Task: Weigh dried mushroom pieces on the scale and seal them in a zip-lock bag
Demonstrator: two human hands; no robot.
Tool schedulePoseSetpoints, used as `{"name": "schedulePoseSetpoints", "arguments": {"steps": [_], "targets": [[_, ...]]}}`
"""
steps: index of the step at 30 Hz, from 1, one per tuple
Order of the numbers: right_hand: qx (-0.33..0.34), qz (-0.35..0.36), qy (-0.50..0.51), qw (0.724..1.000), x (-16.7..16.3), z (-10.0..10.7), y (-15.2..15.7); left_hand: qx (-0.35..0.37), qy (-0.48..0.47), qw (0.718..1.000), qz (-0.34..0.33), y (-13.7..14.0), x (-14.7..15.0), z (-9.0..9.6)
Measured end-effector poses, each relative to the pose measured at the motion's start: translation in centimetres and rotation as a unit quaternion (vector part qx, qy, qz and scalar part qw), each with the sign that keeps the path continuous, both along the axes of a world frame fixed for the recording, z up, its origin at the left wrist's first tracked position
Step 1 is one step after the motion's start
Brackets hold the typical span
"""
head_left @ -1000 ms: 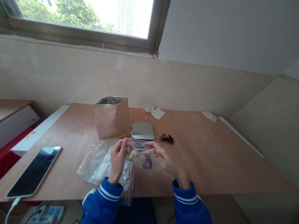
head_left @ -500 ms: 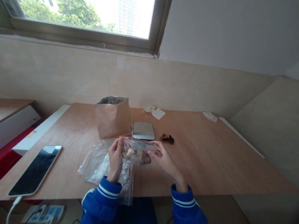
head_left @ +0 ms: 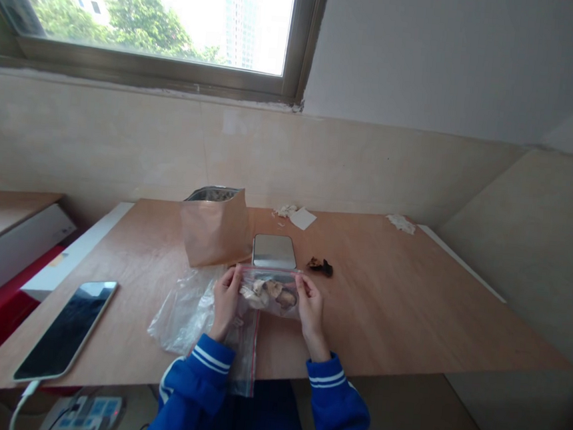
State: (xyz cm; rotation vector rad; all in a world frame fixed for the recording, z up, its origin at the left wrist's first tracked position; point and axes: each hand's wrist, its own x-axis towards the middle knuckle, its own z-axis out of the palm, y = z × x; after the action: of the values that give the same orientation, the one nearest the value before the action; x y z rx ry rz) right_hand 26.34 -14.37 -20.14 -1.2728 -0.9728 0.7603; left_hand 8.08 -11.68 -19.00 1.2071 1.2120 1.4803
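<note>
Two hands: my left hand (head_left: pixel 226 297) and right hand (head_left: pixel 311 304) each pinch a top corner of the zip bag (head_left: pixel 268 308), above the table (head_left: pixel 409 306).
Right side: table runs on to its slanting edge.
Ahead: scale (head_left: pixel 274 250), just beyond.
Zip bag: pale and brown pieces (head_left: pixel 279 293).
Paper bag (head_left: pixel 216 232): open-topped, contents unclear.
Plastic (head_left: pixel 175 315): red-striped part overhangs the near edge.

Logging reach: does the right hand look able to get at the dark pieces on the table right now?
Probably yes: the dark pieces lie just beyond the right hand, with nothing visible in between. It pinches one end of the zip bag, though, so it would likely need to let go first.
</note>
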Motion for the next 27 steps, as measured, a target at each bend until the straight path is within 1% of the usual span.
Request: {"name": "schedulePoseSetpoints", "arguments": {"steps": [2,4,7,9,12,16,21,27], "targets": [[-0.002,-0.019,-0.03,0.999,0.0,-0.8,0.0,-0.016,0.004,1.0,-0.018,0.2,-0.1,-0.6],[-0.001,-0.035,-0.055,0.998,0.1,-1.3,-0.1,-0.042,-0.011,0.998,-0.038,0.2,-0.1,-1.1],[0.01,-0.058,-0.07,0.996,0.3,-1.8,-0.4,-0.073,-0.059,0.994,-0.048,0.1,0.0,-1.5],[0.015,-0.077,-0.069,0.994,0.4,-2.1,-0.5,-0.081,-0.091,0.991,-0.046,0.1,0.0,-1.5],[0.015,-0.102,-0.062,0.993,0.5,-2.6,-0.4,-0.079,-0.105,0.99,-0.049,0.0,0.1,-1.6],[0.018,-0.096,-0.047,0.994,0.5,-2.9,-0.4,-0.06,-0.077,0.994,-0.053,0.0,0.2,-1.9],[0.029,-0.099,-0.029,0.994,0.4,-2.6,-0.5,-0.047,-0.076,0.996,-0.031,0.0,0.1,-2.0],[0.039,-0.109,-0.033,0.993,0.4,-2.4,-0.5,-0.042,-0.066,0.997,-0.024,-0.1,0.1,-1.7]]}}
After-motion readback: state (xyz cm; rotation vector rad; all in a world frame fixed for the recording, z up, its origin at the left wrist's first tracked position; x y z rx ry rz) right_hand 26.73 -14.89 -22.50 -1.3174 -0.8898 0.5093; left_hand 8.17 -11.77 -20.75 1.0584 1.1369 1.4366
